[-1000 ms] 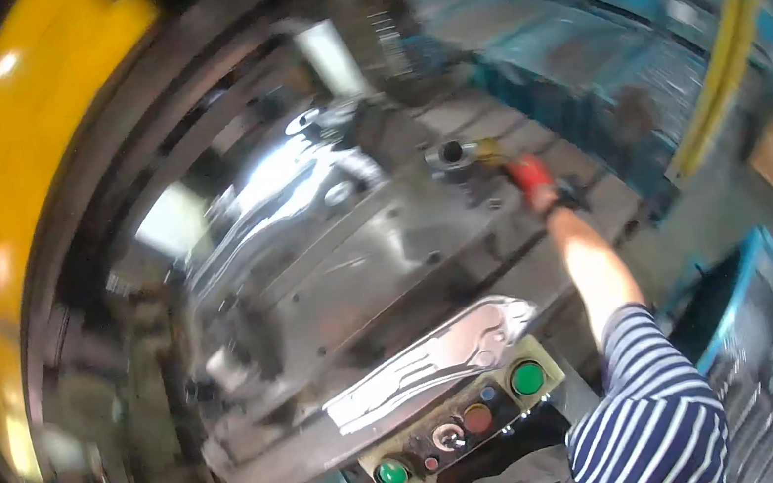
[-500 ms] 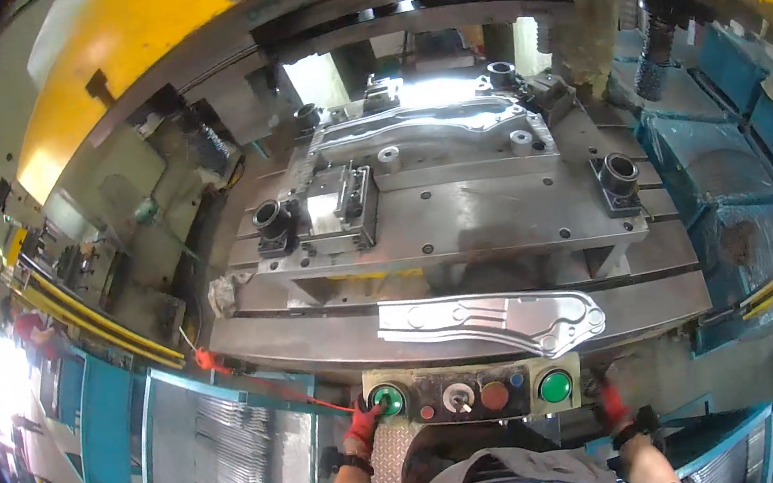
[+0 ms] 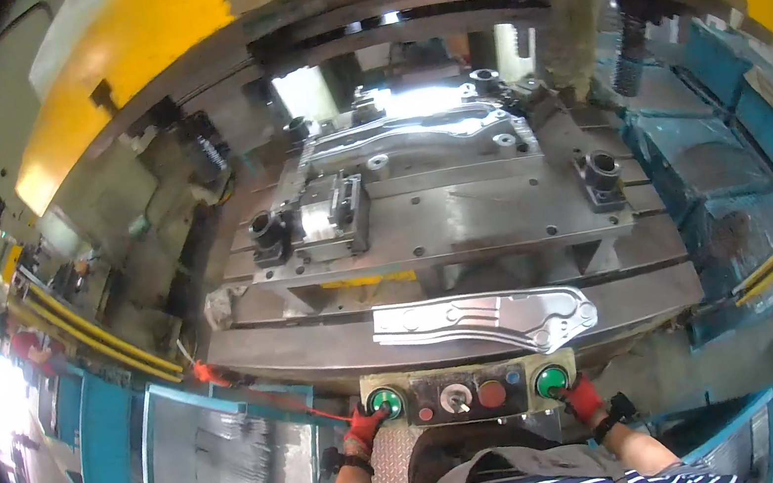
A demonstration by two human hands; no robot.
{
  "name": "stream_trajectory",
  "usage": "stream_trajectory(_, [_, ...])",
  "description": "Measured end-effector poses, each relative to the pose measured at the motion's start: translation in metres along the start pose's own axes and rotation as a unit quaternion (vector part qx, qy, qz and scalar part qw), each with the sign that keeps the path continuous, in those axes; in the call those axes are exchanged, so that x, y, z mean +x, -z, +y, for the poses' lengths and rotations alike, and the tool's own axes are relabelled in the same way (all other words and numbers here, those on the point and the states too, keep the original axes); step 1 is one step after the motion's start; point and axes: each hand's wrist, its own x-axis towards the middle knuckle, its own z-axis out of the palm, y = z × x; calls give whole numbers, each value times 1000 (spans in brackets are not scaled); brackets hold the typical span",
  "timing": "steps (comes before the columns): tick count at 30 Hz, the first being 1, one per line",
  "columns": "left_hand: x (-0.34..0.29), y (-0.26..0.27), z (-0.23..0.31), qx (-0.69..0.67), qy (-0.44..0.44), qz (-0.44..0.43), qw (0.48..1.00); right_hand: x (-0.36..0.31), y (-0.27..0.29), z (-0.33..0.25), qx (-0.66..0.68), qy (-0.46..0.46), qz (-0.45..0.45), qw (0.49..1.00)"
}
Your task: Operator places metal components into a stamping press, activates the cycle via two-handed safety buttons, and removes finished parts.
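Observation:
My left hand [image 3: 364,427], in a red glove, reaches the left green push button [image 3: 386,403] with a dark fingertip over it. My right hand [image 3: 583,399], also red-gloved, has its fingers at the right green push button [image 3: 551,380]. Neither hand holds a loose thing, and their undersides are hidden. Both buttons sit on a control panel [image 3: 441,417] with a red knob [image 3: 492,394] and a key switch between them. Just beyond the panel, a shaped silver sheet-metal part [image 3: 478,320] lies on the press bed's front ledge [image 3: 635,296].
Behind the ledge stands a steel die [image 3: 463,215] with another metal part [image 3: 410,128] on it. The yellow press frame [image 3: 176,38] arches overhead. A blue rack [image 3: 154,456] of stacked metal parts stands left, another bin [image 3: 760,431] at lower right. Yellow guard rails flank the bed.
My right hand has moved in from beside the panel to the right green button. My left hand stays at its button. The whole view has shifted slightly.

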Motion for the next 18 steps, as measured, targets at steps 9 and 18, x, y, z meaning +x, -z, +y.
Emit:
stream_trajectory(9, [26,2,-27,-1,42,21,999,-24,25,-81,-135,48,5,990])
stream_trajectory(18, [42,5,-48,114,-65,11,991,15,-8,6,-44,32,108,993])
